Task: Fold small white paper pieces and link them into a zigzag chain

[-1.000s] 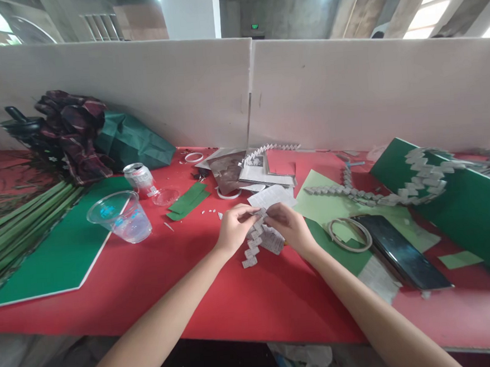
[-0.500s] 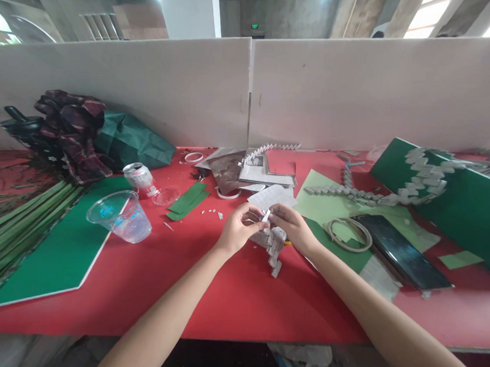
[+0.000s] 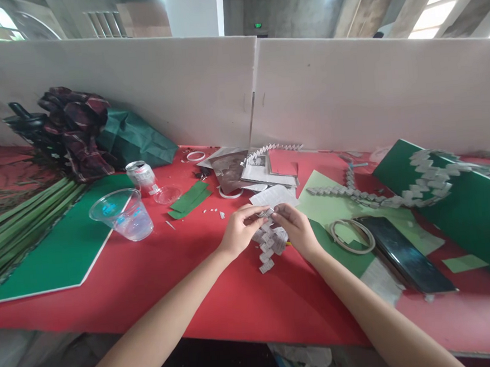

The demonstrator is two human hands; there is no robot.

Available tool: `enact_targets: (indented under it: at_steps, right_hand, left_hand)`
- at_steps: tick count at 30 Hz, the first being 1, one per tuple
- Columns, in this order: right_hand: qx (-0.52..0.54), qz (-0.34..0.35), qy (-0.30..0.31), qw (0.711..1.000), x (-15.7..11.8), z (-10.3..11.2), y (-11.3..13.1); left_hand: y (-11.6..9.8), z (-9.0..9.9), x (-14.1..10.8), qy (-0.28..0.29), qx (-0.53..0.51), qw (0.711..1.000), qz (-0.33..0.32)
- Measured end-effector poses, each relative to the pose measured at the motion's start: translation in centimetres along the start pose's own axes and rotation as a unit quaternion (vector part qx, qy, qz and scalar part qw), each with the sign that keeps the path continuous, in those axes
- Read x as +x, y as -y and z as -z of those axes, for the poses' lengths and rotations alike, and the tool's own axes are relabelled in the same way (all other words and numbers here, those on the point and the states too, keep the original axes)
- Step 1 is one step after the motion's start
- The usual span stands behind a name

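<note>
My left hand (image 3: 240,228) and my right hand (image 3: 297,229) meet over the red table (image 3: 219,297). Fingers of both are closed on the top end of a folded paper chain (image 3: 266,252), a zigzag of small printed-paper links that hangs down between them. At my right fingertips is a small whitish paper piece, partly hidden. Behind the chain lies crumpled printed paper (image 3: 280,240), with a bit of something yellow beside it. A sheet of printed paper (image 3: 274,196) lies just beyond my hands.
Left: a plastic cup (image 3: 125,217), a can (image 3: 143,178), green strips (image 3: 189,199) and long leaves (image 3: 29,221). Right: a phone (image 3: 407,256), a tape roll (image 3: 351,236) and a longer paper chain (image 3: 429,184) over a green board (image 3: 474,218). A white partition (image 3: 348,92) stands behind.
The hanging chain has swung slightly left at its lower end. The small paper piece between my fingertips has turned and now sits closer to the chain's top.
</note>
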State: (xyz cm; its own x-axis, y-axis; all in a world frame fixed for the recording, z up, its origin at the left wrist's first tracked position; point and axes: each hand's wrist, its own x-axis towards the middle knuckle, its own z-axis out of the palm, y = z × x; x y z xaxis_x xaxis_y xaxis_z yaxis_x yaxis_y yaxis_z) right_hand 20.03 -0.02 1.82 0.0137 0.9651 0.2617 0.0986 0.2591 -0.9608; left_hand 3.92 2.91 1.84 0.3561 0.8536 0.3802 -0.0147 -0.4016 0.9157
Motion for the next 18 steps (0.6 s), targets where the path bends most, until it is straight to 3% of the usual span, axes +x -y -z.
enact_targets:
  at_steps: [8,13,18]
  right_hand:
    - [0.007,-0.010,0.001,1.000,0.05,-0.11,-0.19]
    - [-0.003,-0.006,-0.002,1.000,0.00,-0.05,0.10]
    - [0.000,0.006,0.060,0.998,-0.11,0.21,0.44]
  left_hand:
    - [-0.10,0.00,-0.22,0.016,0.042,0.999,-0.026]
    - [-0.16,0.19,0.00,0.004,0.023,1.000,-0.002]
    - [0.34,0.62,0.56,-0.038,-0.051,0.996,0.058]
